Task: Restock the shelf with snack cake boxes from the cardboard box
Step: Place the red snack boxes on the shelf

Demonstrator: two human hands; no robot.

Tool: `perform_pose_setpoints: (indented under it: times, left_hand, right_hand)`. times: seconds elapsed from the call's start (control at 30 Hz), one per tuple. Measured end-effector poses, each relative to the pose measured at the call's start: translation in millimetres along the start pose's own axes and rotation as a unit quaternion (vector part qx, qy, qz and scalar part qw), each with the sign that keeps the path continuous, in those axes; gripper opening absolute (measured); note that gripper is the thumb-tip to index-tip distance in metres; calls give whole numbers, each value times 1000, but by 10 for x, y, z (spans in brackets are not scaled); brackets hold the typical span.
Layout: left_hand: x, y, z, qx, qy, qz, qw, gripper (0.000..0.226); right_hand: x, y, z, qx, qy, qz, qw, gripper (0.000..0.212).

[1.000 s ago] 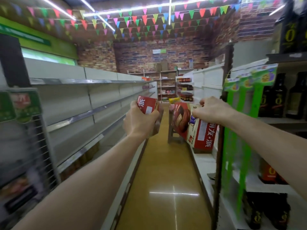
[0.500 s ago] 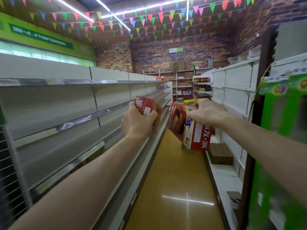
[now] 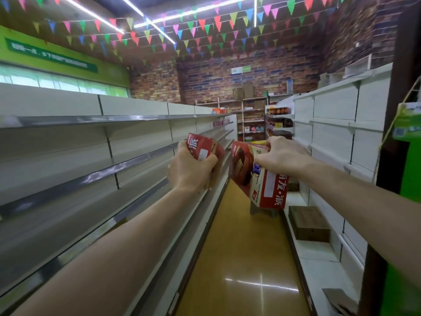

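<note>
Out over the aisle, at chest height, two red snack cake boxes are carried, one in each of the hands: the left hand (image 3: 191, 172) wraps a smaller-looking box (image 3: 202, 148) from below, and the right hand (image 3: 280, 155) pinches the top edge of the other box (image 3: 259, 179), which hangs tilted. Both look light, stiff cardboard, easily dented; gripping across the flat sides seems safest. Bare shelves (image 3: 95, 165) run along the left.

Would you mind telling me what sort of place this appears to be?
Most likely a small grocery shop aisle: long grey metal shelving on both sides, stocked goods on the far shelves, and colourful triangular bunting overhead.
</note>
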State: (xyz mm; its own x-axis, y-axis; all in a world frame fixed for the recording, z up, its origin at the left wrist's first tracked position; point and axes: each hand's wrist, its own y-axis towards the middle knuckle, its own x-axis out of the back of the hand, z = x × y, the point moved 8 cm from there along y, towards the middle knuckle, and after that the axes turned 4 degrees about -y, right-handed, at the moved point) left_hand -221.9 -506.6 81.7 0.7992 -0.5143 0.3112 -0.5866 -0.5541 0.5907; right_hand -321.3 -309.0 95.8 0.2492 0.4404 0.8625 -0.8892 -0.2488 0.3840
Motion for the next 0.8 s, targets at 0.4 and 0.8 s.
perform_pose_setpoints:
  times: [0.4, 0.8]
  left_hand:
    - [-1324, 1827, 812, -16, -32, 26, 999, 53]
    - [-2470, 3303, 1462, -23, -23, 18, 999, 52]
  right_hand:
    - [-748, 2067, -103, -25, -11, -4, 1000, 28]
    - [-1534, 3954, -293, -18, -14, -18, 1000, 34]
